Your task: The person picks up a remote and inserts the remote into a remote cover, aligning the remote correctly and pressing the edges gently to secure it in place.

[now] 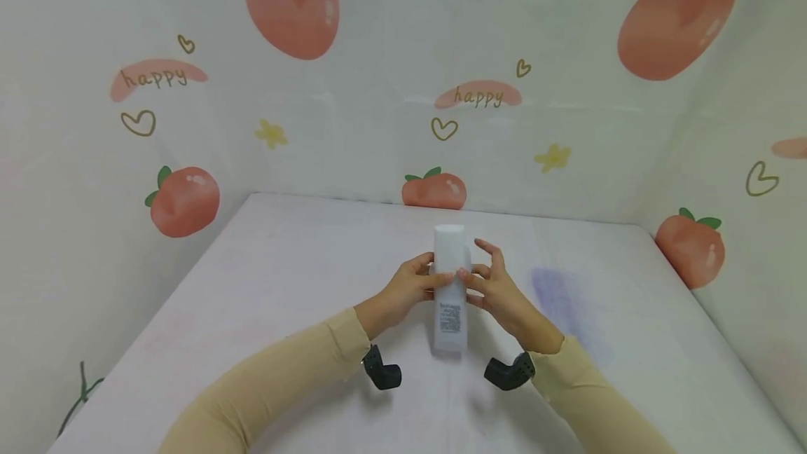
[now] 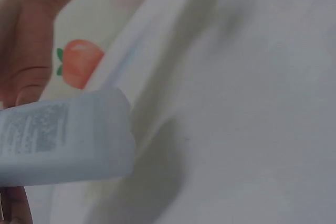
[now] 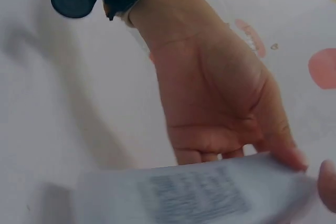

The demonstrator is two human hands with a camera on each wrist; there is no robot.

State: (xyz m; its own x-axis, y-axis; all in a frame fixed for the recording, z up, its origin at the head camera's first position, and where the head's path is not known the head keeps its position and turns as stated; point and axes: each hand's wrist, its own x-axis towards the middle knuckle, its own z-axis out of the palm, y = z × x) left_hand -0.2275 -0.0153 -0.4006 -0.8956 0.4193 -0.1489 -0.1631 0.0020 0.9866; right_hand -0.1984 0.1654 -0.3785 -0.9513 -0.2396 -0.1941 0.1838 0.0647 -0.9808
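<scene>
The white bottle (image 1: pixel 450 294) sits directly between the two hands, neither plainly nearer, its long axis running crosswise to the line joining them: one end points beyond the fingers, the other back toward the wrists. The left hand (image 1: pixel 402 291) pinches its left side, thumb on the face towards the person and fingers behind; the right hand (image 1: pixel 506 300) pinches the right side likewise, its index finger (image 1: pixel 490 249) raised off. The thumb tips nearly meet around mid-length. The print (image 1: pixel 450 317) lies on the wrist-side half. The bottle appears held above the table (image 1: pixel 328 251), tilt uncertain.
</scene>
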